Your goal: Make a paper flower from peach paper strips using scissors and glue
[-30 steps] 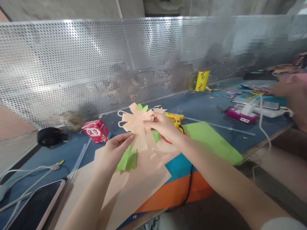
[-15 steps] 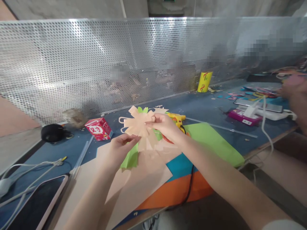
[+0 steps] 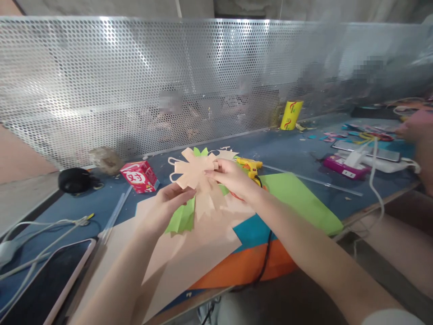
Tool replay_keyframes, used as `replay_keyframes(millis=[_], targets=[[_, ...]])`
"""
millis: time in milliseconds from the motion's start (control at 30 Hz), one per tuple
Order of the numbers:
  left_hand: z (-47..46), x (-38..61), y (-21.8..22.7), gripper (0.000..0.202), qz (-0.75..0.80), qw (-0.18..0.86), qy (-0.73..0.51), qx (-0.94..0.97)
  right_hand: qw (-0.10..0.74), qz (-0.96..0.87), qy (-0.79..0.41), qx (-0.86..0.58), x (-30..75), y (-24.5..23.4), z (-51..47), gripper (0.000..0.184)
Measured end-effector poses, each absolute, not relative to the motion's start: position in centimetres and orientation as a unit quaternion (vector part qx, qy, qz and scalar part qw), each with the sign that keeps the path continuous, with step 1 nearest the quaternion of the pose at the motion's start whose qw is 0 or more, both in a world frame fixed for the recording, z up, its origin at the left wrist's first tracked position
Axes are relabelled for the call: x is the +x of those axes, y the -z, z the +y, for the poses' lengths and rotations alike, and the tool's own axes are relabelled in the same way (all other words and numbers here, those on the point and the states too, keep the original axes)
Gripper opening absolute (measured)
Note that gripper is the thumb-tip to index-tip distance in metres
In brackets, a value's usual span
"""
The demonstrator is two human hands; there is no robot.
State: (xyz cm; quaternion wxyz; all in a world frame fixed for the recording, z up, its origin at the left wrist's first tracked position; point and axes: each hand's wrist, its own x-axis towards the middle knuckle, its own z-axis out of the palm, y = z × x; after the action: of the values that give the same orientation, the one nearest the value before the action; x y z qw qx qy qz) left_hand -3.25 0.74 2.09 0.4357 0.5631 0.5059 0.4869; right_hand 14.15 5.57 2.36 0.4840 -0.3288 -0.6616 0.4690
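Note:
A peach paper flower (image 3: 192, 169) with wide cut petals is held up over the table between my two hands. My right hand (image 3: 233, 178) is closed on its right side, thumb and fingers pinching a petal. At the lower left edge, my left hand (image 3: 166, 204) has its thumb and fingertips closed on another petal. Beneath the flower lie a folded green paper piece (image 3: 182, 219) and more cut peach paper (image 3: 209, 203). Large peach sheets (image 3: 199, 257) spread under both forearms. Just beyond my right hand rests a yellow glue gun (image 3: 251, 165).
A red box (image 3: 139, 177), a black round object (image 3: 73, 180) and a phone (image 3: 50, 280) are on the left. Green sheets (image 3: 294, 198) lie right, with a purple power strip (image 3: 345, 167) farther off. A perforated metal screen (image 3: 135, 90) bounds the back; a co-worker's arm (image 3: 419, 144) shows right.
My left hand has shifted slightly up along the flower's lower left edge. The right hand keeps its pinch, and the flower looks a little flatter toward me. The view has tilted slightly.

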Motion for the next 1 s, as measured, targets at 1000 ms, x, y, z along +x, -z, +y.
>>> replay_keyframes(millis=[1000], targets=[[0.9, -3.1, -2.2, 0.029, 0.503, 0.383, -0.550, 0.546, 0.467, -0.723, -0.383, -0.336, 12.9, -2.3, 4.6, 0.019]])
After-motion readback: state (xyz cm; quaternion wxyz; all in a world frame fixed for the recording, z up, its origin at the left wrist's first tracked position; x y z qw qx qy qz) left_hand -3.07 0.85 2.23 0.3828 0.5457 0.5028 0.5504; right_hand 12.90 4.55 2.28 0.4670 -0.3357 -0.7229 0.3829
